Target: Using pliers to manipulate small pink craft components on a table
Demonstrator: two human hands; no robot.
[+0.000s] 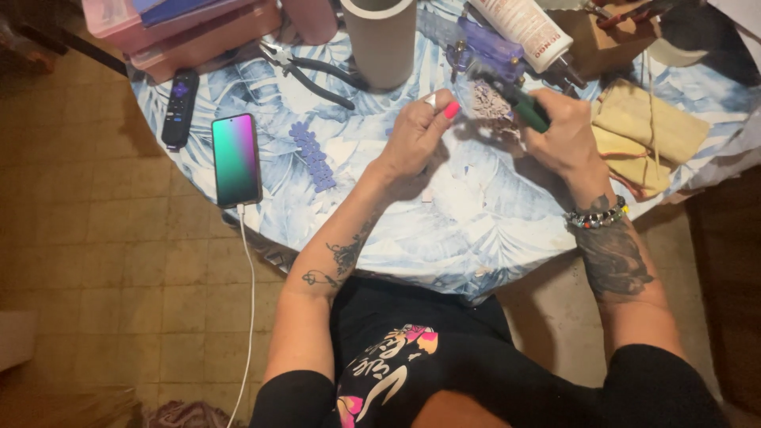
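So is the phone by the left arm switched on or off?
On: the phone lies face up on the table, screen glowing green to purple, white cable plugged in.

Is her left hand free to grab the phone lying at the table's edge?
Probably not right away: the left hand pinches a small piece near the right hand. The phone lies unobstructed to its left.

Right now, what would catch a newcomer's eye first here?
Both hands meet at the table's middle: the left hand, with a bright pink nail, and the right hand holding a green-handled tool against a small lacy piece. Left of them, a lit phone glows green and purple.
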